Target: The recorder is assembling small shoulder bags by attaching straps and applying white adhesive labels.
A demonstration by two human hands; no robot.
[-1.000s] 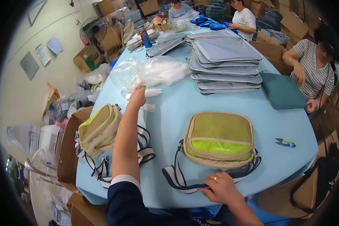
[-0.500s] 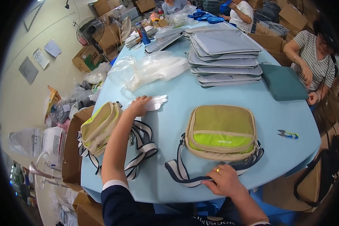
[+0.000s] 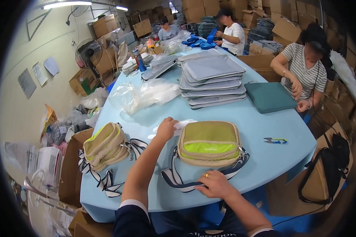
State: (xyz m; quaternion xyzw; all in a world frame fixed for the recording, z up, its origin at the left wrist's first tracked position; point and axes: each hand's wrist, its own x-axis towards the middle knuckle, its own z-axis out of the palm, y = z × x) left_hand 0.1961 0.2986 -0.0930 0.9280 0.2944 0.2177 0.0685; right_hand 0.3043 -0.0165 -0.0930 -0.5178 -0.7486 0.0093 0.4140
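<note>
A green and beige shoulder bag (image 3: 209,136) lies on the table in front of me. Its navy and white strap (image 3: 173,177) loops round the near side, and my right hand (image 3: 214,184) is closed on that strap. Just beyond the bag's left corner, my left hand (image 3: 167,128) grips a flat white piece (image 3: 182,124) with a lobed edge; I cannot tell its material. Left of my left forearm sits a second bag (image 3: 105,146) of the same colours, tilted, its striped strap loosely heaped beside it.
Past my left hand lies clear plastic film (image 3: 146,94). Behind the bag rises a stack of grey panels (image 3: 213,79). A green flat case (image 3: 269,96) and thread snips (image 3: 276,140) lie to the right. A person in a striped top (image 3: 306,65) works at the right edge.
My left hand has moved right with the white piece, from near the second bag to the front bag's far-left corner. My right hand stays on the strap. The view has tilted up.
</note>
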